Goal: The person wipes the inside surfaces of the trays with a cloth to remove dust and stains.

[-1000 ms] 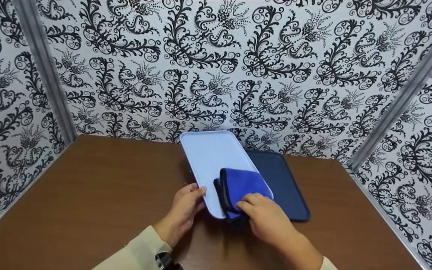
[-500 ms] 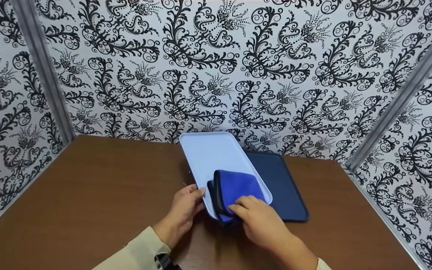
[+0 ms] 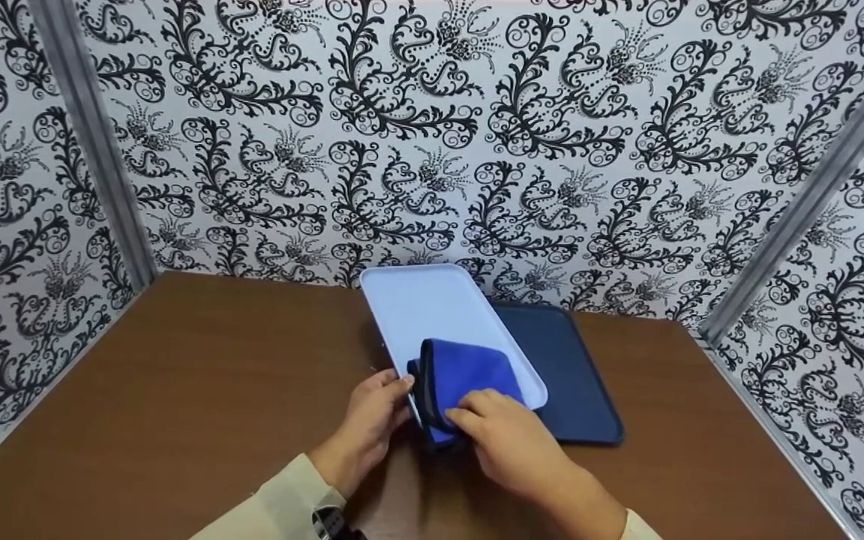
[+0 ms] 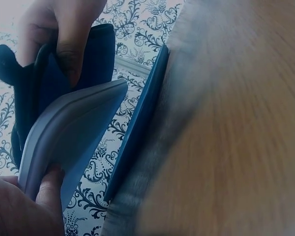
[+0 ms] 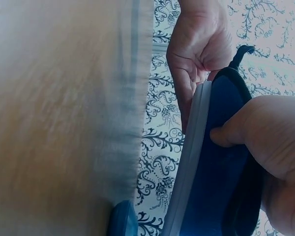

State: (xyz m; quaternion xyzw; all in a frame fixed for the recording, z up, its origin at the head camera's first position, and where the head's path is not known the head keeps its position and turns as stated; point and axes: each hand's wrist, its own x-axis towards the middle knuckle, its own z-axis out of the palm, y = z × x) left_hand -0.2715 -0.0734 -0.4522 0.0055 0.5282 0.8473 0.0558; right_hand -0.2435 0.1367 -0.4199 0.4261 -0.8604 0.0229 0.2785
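Observation:
My left hand (image 3: 373, 415) grips the left edge of a light blue tray (image 3: 432, 304), thumb on top and fingers beneath. The tray is tilted and raised off the table, as the left wrist view shows. A folded blue cloth (image 3: 471, 367) with black edging lies against the tray's near end. My right hand (image 3: 511, 439) holds the cloth, its thumb pinching the fold in the right wrist view. Part of the cloth hangs over the tray's near rim. The cloth's black-edged side is close to my left thumb.
A dark blue tray (image 3: 578, 382) lies on the brown table (image 3: 237, 375), to the right of and partly behind the light tray. Patterned wall panels (image 3: 417, 150) with grey corner posts enclose the table at the back and sides.
My right hand has slid the cloth leftward across the near end of the light tray, toward my left hand. The left hand keeps its grip, and the tray stays nearly in place.

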